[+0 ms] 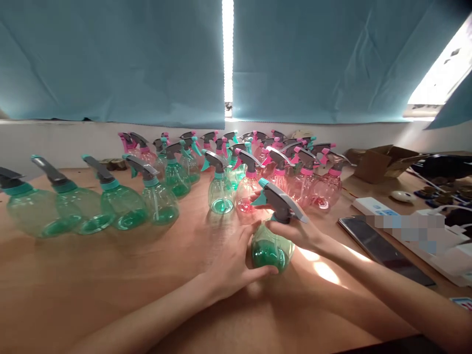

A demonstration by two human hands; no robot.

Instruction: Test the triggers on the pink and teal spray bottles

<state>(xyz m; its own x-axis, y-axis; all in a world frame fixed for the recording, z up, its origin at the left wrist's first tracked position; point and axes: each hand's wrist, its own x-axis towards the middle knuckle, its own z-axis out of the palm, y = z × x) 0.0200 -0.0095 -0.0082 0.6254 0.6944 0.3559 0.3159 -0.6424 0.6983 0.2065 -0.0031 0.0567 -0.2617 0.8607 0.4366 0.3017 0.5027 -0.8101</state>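
A green spray bottle [271,253] with a grey and teal trigger head stands tilted slightly on the wooden table, close in front of me. Around the left side of its body curves my left hand [234,260], thumb low across the front. My right hand [295,231] grips it at the collar under the spray head; part of those fingers is hidden behind the head. Just beyond are a clear-green spray bottle [221,194] with a teal trigger and a pink spray bottle [248,191] with a pink trigger.
Several green spray bottles [127,204] line the left side, with more pink and green ones crowded at the back. To the right lie a smartphone [383,248], a white box [376,206], a computer mouse [402,196] and an open cardboard box [383,164]. Blue curtains [110,59] hang behind.
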